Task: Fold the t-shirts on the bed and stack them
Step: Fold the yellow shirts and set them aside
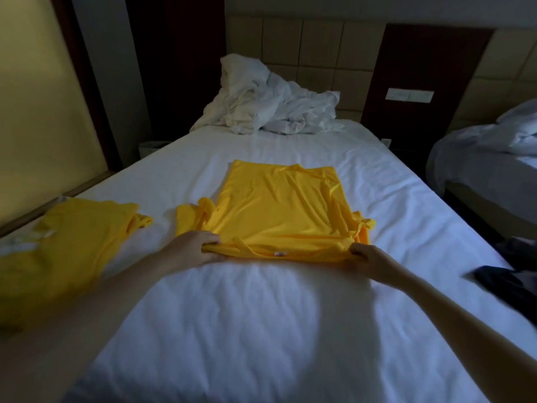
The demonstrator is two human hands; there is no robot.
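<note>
While I watch through the head view, the yellow t-shirt (276, 207) lies flat in the middle of the bed (232, 330), collar end towards me. It's a smooth, slightly shiny knit, creased in long diagonal ripples, its sides folded in so the body reads as a rough rectangle. A sleeve pokes out at each near corner. My left hand (193, 247) grips the near left corner, fingers curled over bunched fabric. My right hand (369, 261) pinches the near right corner the same way. Between them the near edge is gathered into a thick roll, with a small white label (278, 253) showing at the neckline.

Off to the left, well apart, a second yellow t-shirt (72, 237) lies on the bed's edge, blurred, with something white on it that I can't make out. The sheet is plain white cotton, softly wrinkled. At the head end sits a crumpled heap of white bedding (270, 109) against a padded, square-panelled headboard (305, 53). A dark garment (505, 274) lies rumpled at the right edge. Beside the bed on the left stands what looks like a pale bin (151, 148); I can't tell its contents.
</note>
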